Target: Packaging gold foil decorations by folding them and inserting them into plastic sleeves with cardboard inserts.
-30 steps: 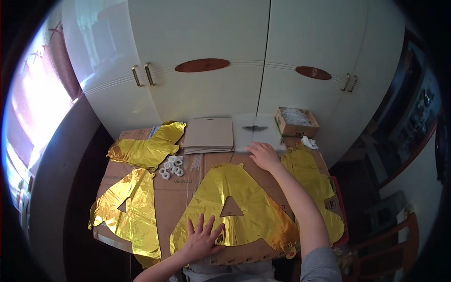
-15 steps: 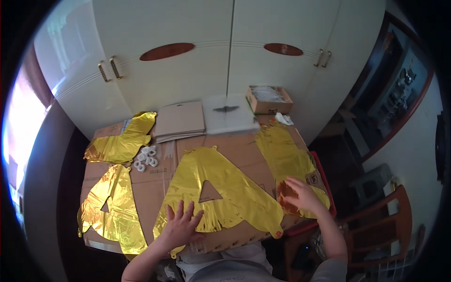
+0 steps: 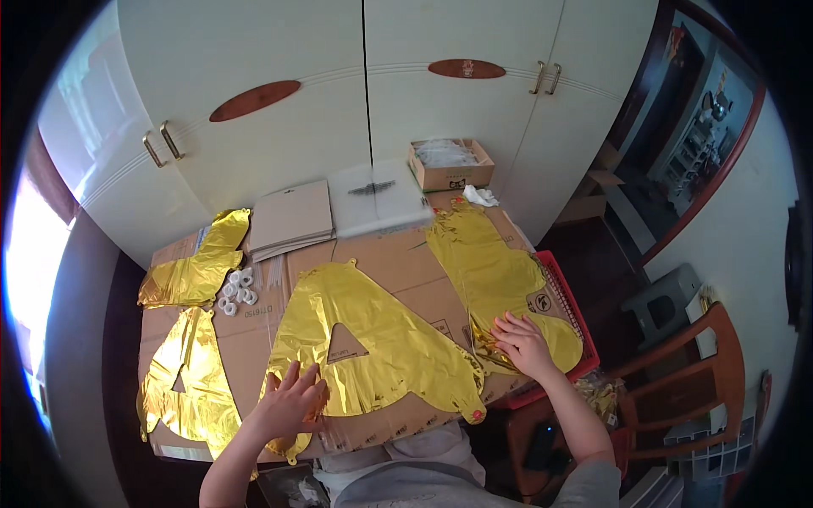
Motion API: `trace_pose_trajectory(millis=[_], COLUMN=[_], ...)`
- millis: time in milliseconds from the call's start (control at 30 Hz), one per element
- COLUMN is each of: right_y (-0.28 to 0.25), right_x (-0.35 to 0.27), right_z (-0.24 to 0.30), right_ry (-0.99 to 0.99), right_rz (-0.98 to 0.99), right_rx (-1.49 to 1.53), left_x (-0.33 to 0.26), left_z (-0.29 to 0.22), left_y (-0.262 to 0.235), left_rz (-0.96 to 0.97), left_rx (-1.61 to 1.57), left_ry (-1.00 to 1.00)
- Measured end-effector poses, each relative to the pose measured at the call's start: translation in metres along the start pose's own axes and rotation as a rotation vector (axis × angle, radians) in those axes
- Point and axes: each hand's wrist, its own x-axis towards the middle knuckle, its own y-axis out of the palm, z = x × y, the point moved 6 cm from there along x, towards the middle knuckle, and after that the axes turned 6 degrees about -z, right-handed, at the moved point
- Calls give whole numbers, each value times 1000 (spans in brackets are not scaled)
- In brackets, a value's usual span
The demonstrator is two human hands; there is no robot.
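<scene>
A large flat gold foil balloon in the shape of the letter A lies in the middle of the cardboard-covered table. Fingers spread, my left hand rests on its lower left leg. My right hand has its fingers stretched out over the lower left edge of another gold foil balloon on the right, whose full shape I cannot make out. The foil is creased and shiny beside those fingertips. To the left lies a smaller-looking A-shaped foil balloon, with a folded gold foil piece beyond it.
Several small white rolls sit near the folded foil. Toward the back are stacked grey-brown card sheets, clear plastic bags, an open box and crumpled white tissue. A red basket and wooden chair stand right.
The whole view has shifted, so things appear further left. My right hand has moved slightly right relative to the middle balloon and lies flatter on the foil. My left hand stays on the A.
</scene>
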Motion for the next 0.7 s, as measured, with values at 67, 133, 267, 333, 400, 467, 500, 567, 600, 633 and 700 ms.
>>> trace_pose_trajectory(millis=[67, 133, 267, 333, 400, 467, 500, 567, 600, 633, 700], right_y=[-1, -4, -12, -14, -15, -8, -6, -11, -9, -5, -9], right_x=[-1, 1, 5, 0, 1, 8, 10, 9, 6, 4, 4], right_z=[-6, -14, -19, -22, -17, -14, -13, -17, -23, -29, -63], right_ry=[13, 45, 150, 115, 86, 101, 112, 189, 309, 426, 529], right_rz=[-67, -77, -98, -122, -147, -147, -147, -140, -107, -71, -90], right_rx=[46, 154, 332, 303, 296, 326, 338, 393, 464, 537, 578], left_x=[5, 20, 80, 116, 156, 200, 218, 241, 244, 246, 241], left_z=[-2, -9, -79, -123, -158, -170, -173, -181, -185, -186, -196], left_y=[-6, -15, -59, -75, -79, -57, -43, -29, -28, -28, -34], left_rz=[-36, -100, -408, -520, -519, -468, -448, -452, -469, -487, -429], left_rx=[9, 37, -98, -218, -315, -361, -391, -406, -393, -380, -338], left_ry=[24, 64, 398, 608, 668, 618, 616, 635, 639, 638, 622])
